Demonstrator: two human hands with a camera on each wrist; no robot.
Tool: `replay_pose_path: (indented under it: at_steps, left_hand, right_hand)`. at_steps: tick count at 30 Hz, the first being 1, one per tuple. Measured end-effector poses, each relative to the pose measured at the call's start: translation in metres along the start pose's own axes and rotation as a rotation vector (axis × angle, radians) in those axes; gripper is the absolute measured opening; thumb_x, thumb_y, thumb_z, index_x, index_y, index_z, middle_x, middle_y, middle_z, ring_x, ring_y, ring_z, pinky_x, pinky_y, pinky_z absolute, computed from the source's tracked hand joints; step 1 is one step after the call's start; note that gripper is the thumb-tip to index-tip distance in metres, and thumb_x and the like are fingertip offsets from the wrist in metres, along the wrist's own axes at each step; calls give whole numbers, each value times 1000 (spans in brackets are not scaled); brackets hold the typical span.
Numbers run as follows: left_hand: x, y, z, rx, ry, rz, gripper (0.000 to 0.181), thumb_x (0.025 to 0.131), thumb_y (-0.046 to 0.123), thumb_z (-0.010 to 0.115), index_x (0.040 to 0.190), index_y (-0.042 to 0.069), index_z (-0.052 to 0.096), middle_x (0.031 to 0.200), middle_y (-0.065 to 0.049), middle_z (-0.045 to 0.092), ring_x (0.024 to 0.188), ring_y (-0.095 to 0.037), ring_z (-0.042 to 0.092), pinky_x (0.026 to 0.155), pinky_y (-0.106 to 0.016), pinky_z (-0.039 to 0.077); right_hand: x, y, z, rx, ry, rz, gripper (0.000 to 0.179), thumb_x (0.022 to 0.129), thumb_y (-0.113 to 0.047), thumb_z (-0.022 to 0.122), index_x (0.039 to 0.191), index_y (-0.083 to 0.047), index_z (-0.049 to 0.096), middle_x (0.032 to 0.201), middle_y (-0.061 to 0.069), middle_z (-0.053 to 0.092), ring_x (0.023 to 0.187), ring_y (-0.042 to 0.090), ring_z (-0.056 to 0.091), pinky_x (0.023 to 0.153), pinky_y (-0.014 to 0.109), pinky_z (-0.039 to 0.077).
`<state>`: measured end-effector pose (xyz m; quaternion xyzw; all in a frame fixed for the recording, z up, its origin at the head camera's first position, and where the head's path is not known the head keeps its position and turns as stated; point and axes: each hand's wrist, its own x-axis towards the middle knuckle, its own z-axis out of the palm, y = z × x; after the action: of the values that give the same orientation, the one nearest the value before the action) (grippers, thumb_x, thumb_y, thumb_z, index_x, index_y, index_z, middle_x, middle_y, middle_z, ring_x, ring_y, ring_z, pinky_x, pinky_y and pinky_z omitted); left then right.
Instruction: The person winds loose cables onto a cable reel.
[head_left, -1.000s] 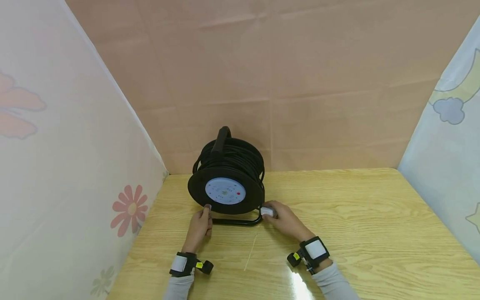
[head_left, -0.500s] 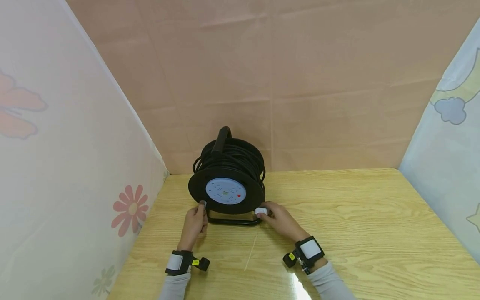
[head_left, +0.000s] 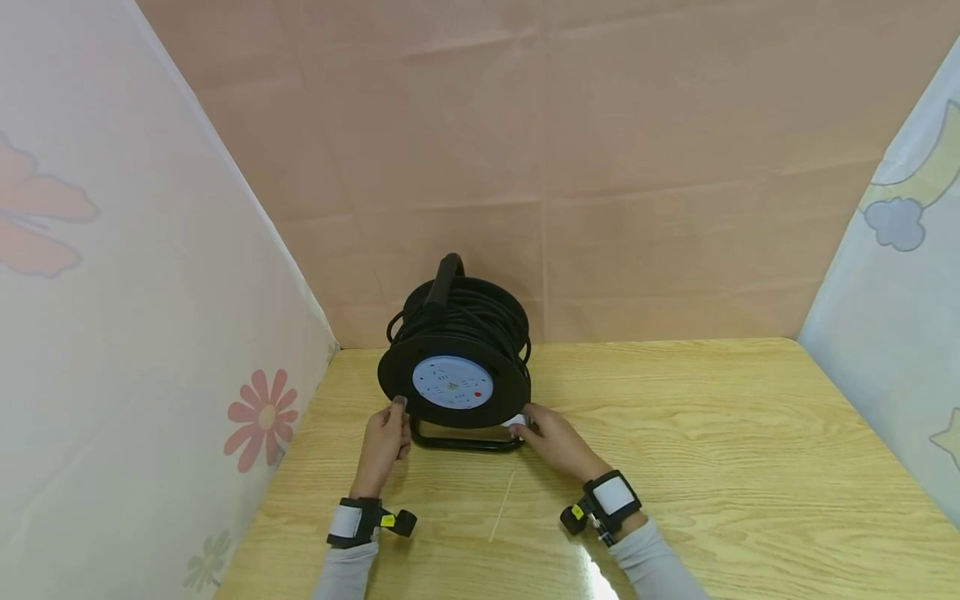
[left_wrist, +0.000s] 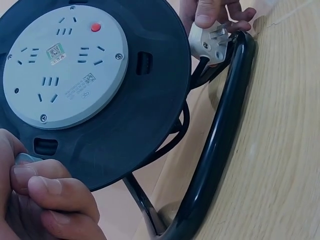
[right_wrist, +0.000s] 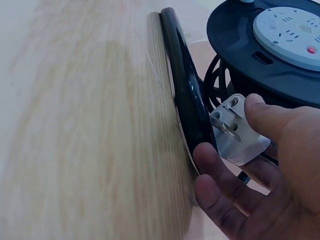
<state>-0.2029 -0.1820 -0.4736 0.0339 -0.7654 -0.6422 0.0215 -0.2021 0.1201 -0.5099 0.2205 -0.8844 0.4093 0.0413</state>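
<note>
A black cable reel [head_left: 390, 375] stands on the table, with black cable [head_left: 480, 321] wound round its drum and a pale socket panel [left_wrist: 65, 110] with a red button on its front disc. At the disc's lower-left edge, my left hand [head_left: 384, 437] pinches a small grey knob [left_wrist: 26, 159] between thumb and curled fingers. My right hand [head_left: 557, 437] holds a white three-pin plug [right_wrist: 237, 135] at the lower right of the reel, thumb on its side and fingers beneath. The plug's pins face outward beside the black tube stand [left_wrist: 215, 150]. In the head view the disc partly hides the plug.
The reel's carrying handle [head_left: 444, 283] rises at the top. Wood-grain table [head_left: 712, 442] extends to the right and in front. A brown backdrop [head_left: 637, 208] hangs behind, and a patterned white sheet [head_left: 187, 275] borders the left side.
My left hand has moved left and slightly up with the knob, and the disc has turned a little clockwise. My right hand has shifted left, taking the plug partly behind the disc's edge.
</note>
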Motion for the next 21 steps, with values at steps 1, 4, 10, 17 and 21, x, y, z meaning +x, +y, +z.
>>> replay_pose_path:
  at_steps: [1, 4, 10, 17, 21]
  left_hand:
    - [0, 0, 0, -2, -2, 3, 57, 101, 53, 41, 68, 6, 39, 53, 3, 33, 43, -11, 33, 40, -23, 29]
    - [1, 1, -1, -2, -7, 9, 59, 99, 56, 42, 67, 7, 39, 53, 2, 33, 43, -12, 34, 40, -23, 29]
    - [1, 2, -3, 14, -4, 17, 63, 96, 61, 44, 67, 5, 40, 52, -1, 35, 42, -13, 34, 39, -23, 29]
    - [0, 2, -6, 22, -19, 38, 66, 94, 64, 44, 67, 4, 41, 51, -2, 34, 41, -14, 33, 38, -23, 28]
    - [-1, 4, -11, 118, -17, 38, 67, 94, 66, 42, 74, 2, 49, 55, -5, 42, 44, -16, 39, 39, -24, 32]
  right_hand:
    - [0, 0, 0, -2, -2, 5, 6, 97, -29, 60, 97, -24, 55, 84, -7, 55, 74, 9, 51, 63, 29, 46]
    - [1, -1, 0, -10, -7, 17, 4, 98, -26, 58, 99, -22, 56, 86, -7, 56, 75, 10, 52, 64, 30, 46]
    - [2, -1, 0, -21, -11, 39, 7, 100, -23, 55, 101, -17, 59, 86, -5, 55, 74, 12, 52, 63, 32, 47]
    - [0, -1, -1, -11, -6, 39, 14, 99, -22, 56, 109, -14, 62, 96, -6, 59, 80, 11, 55, 69, 33, 49]
    - [-7, -3, -8, 8, -5, 45, 24, 99, -21, 57, 119, -9, 61, 107, 0, 61, 80, 10, 58, 67, 32, 51]
